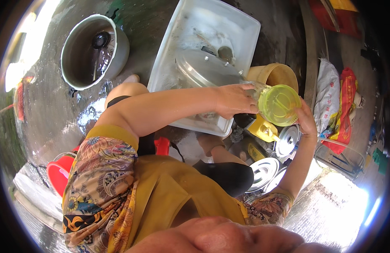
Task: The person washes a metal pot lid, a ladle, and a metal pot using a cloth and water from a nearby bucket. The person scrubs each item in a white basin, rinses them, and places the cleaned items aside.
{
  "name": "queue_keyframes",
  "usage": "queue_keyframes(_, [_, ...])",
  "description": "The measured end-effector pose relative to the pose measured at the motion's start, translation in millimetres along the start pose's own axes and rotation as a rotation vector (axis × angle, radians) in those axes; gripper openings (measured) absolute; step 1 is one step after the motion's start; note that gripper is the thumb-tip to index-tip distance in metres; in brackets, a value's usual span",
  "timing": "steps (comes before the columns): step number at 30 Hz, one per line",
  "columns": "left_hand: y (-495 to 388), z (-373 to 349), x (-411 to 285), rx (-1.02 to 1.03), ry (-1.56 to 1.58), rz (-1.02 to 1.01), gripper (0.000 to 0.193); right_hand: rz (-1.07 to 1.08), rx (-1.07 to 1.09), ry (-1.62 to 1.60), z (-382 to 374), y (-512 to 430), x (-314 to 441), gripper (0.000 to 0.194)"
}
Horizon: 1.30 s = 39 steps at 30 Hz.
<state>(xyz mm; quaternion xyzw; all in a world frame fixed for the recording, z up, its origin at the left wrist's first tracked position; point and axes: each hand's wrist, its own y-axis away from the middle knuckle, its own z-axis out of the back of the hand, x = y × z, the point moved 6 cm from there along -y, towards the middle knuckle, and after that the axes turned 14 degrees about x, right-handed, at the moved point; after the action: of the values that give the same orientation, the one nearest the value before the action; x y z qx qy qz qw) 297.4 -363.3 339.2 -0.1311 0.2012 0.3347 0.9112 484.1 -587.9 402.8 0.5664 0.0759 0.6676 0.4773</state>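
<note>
My right hand (305,118) grips the side of a translucent yellow-green plastic container (279,105), its round face turned up to the view. My left hand (237,101) reaches across to the container's other side, where something clear and wet shows; its fingertips are partly hidden, so its grip is unclear. Below my left forearm and hand stands a large white plastic tub (250,34) with cloudy water. A metal pot lid (207,68) with a dark handle leans in it. Just behind the container is a tan plastic bucket (274,71).
A large metal pot (120,52) with a dark-knobbed utensil inside stands on the wet floor at left. Yellow plastic jug (261,129), several metal lids (263,174) and a wire rack (340,158) lie at right, near printed sacks (327,95). A red bucket (60,172) stands at lower left.
</note>
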Motion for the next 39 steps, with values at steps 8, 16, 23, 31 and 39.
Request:
queue_keyframes(8, [4.5, -19.4, -6.9, -0.013, 0.053, -0.023, 0.055, 0.127, 0.081, 0.03, -44.8, 25.4, 93.0, 0.048])
queue_keyframes(16, [7.3, 4.6, 1.8, -0.093, 0.114, 0.13, 0.046, 0.149, -0.037, 0.377, -82.2, 61.7, 144.9, 0.051])
queue_keyframes(23, [17.9, 19.9, 15.8, -0.211, 0.432, 0.346, 0.059, 0.377, -0.374, 1.055, -110.7, 84.1, 180.8, 0.065])
queue_keyframes(31, [33.0, -3.1, 29.4, -0.288, 0.576, 0.451, 0.063, 0.37, -0.858, 1.116, -84.9, 60.4, 106.6, 0.069])
queue_keyframes(39, [51.7, 8.8, 21.1, -0.474, 0.561, 0.447, 0.053, -0.015, -0.92, -0.219, -44.3, -34.6, -94.4, 0.086])
